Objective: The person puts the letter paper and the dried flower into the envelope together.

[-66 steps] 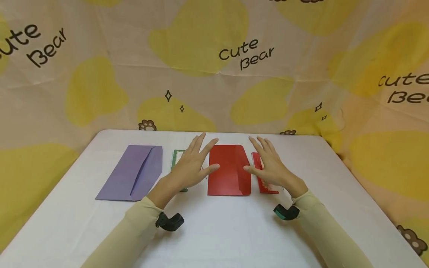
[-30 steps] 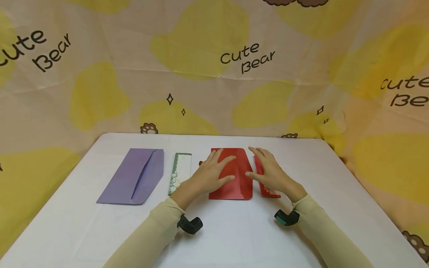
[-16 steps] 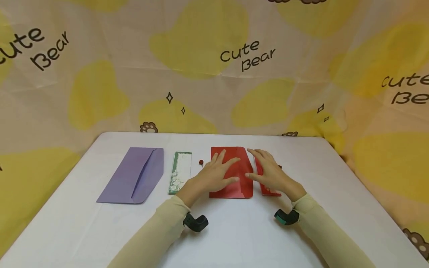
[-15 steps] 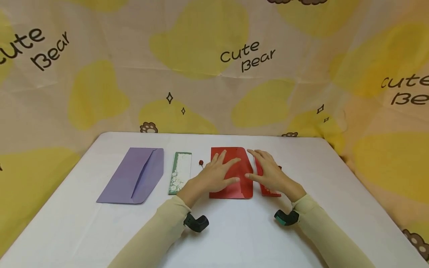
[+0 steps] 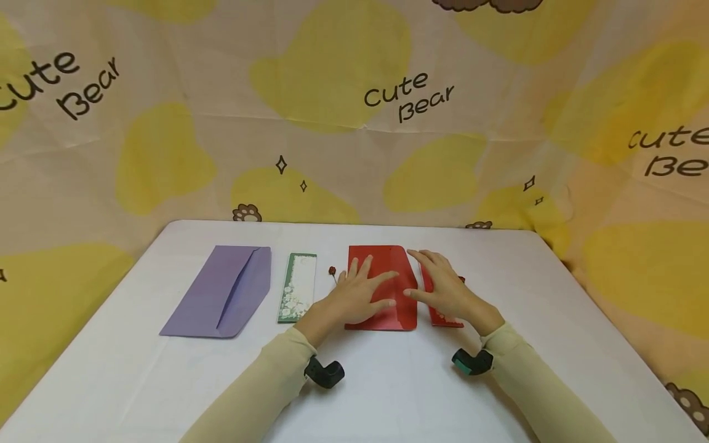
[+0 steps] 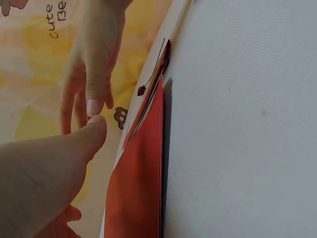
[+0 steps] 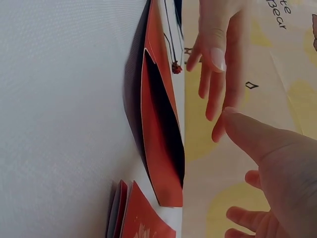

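A red envelope (image 5: pixel 388 307) lies flat at the middle of the white table (image 5: pixel 388 394). My left hand (image 5: pixel 361 290) is spread over its left half with fingers straight; the wrist views do not settle whether it touches. My right hand (image 5: pixel 442 287) hovers open over a narrow red card (image 5: pixel 445 317) just right of the envelope, its thumb at the envelope's right edge. In the right wrist view the envelope (image 7: pixel 161 144) shows a dark gap under its flap, with the red card (image 7: pixel 143 218) beside it. The left wrist view shows the envelope (image 6: pixel 141 183) edge-on.
A purple envelope (image 5: pixel 221 292) lies at the left, a narrow green-edged card (image 5: pixel 297 287) between it and the red envelope. A small red bead on a thin string (image 5: pixel 332 270) sits beside the red envelope. Patterned cloth hangs behind the table.
My left hand moved right, off the green-edged card and over the red envelope, uncovering the card and bead. The right hand has barely shifted. Little has moved in the last half second.
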A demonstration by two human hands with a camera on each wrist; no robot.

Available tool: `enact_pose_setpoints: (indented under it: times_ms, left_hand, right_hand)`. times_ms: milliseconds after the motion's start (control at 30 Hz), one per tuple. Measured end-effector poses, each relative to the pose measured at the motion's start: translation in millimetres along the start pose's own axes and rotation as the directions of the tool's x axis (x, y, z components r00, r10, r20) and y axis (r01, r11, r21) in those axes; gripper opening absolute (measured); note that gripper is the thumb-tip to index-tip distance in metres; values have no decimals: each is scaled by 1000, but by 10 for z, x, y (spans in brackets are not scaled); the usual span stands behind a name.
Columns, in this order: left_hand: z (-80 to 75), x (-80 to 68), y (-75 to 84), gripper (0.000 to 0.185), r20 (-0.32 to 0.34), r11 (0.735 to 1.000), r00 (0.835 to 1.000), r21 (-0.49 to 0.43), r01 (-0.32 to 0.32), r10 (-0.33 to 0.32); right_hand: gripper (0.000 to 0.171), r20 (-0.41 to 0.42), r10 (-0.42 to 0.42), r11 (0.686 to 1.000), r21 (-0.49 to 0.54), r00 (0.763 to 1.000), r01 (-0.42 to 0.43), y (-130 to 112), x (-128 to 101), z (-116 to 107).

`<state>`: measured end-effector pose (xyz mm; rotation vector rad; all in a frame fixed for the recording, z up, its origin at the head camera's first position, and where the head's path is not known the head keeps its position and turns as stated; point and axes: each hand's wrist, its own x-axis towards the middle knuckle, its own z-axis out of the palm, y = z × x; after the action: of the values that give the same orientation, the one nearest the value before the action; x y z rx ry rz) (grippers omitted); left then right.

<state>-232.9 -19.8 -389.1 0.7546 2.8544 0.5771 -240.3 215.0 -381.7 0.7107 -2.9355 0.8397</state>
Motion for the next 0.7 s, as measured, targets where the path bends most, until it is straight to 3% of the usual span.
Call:
enact_pose_setpoints:
  times_ms: [700]
  left_hand:
    - [98, 29, -39, 53, 104, 999, 995, 33, -15, 11]
  right_hand:
    - [76, 40, -5, 999, -33, 999, 6, 37, -14, 93]
